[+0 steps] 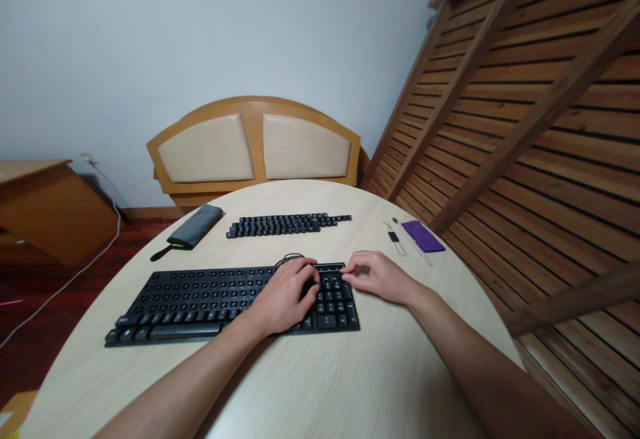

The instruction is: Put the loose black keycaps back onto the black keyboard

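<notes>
A black keyboard [175, 312] lies on the table in front of me, with keycaps missing from most of its main rows. The number pad at its right end and the bottom row with the space bar have keycaps. My left hand [287, 296] lies over the keyboard just left of the number pad, fingers bent, thumb and index fingertips close together at the pad's keys. My right hand [375, 274] pinches with thumb and index finger at the pad's upper right corner. Anything between either hand's fingertips is too small to make out.
Loose black keycaps [280, 224] stand in rows behind the keyboard. A grey pouch [196, 227] lies back left on the round table [400, 372]. At right lie a wire keycap puller [394, 238], a thin brush [413, 242] and a purple cloth [423, 236]. Wooden slats [500, 126] lean beyond.
</notes>
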Demonstrator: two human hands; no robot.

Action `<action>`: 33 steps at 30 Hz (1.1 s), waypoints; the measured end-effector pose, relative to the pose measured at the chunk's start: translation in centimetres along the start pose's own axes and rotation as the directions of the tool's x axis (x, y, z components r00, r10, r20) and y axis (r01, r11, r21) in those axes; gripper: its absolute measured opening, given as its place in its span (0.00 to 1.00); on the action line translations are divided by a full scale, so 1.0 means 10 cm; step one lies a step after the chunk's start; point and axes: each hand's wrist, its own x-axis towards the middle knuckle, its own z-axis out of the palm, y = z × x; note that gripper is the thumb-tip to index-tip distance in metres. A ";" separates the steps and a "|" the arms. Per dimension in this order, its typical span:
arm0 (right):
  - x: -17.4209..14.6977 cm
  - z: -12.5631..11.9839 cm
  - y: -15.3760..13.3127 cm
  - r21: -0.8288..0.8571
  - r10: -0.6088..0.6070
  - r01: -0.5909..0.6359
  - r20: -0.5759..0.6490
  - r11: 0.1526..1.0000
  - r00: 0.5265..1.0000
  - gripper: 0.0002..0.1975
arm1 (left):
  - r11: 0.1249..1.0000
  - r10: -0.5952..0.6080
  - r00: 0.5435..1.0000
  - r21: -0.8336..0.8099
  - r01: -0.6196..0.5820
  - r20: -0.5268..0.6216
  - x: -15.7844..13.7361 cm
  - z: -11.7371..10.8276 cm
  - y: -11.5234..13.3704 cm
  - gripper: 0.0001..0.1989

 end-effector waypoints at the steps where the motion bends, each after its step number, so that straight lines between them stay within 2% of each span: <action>1: 0.00 0.00 0.00 0.008 0.015 -0.015 0.002 1.000 1.000 0.05 | 1.000 0.000 1.000 -0.001 0.000 0.000 0.00 0.00 0.00 0.05; 11: 0.01 0.02 0.00 0.136 0.132 -0.140 0.065 0.981 0.989 0.08 | 1.000 -0.003 1.000 -0.001 0.003 -0.002 0.01 0.01 -0.02 0.05; 19: 0.00 0.02 0.03 0.165 0.125 -0.138 0.085 0.977 0.988 0.11 | 1.000 0.001 1.000 -0.011 -0.001 -0.011 0.01 0.01 -0.01 0.05; 22: -0.01 0.00 0.03 0.107 0.111 -0.121 0.093 0.987 0.989 0.10 | 1.000 -0.007 1.000 -0.012 0.007 -0.009 0.01 -0.01 0.00 0.05; 28: -0.02 0.01 0.02 0.085 0.048 -0.050 0.026 0.995 0.999 0.11 | 1.000 -0.002 1.000 -0.013 0.002 -0.017 0.01 0.00 -0.01 0.05; 30: -0.01 0.02 0.09 0.050 0.056 -0.054 -0.041 0.997 0.998 0.11 | 1.000 -0.001 1.000 -0.015 0.000 -0.020 0.01 0.01 -0.01 0.05; 33: 0.01 0.03 0.28 -0.116 0.069 -0.095 -0.209 0.989 0.975 0.10 | 1.000 0.000 1.000 -0.015 0.000 -0.020 0.02 0.02 -0.02 0.05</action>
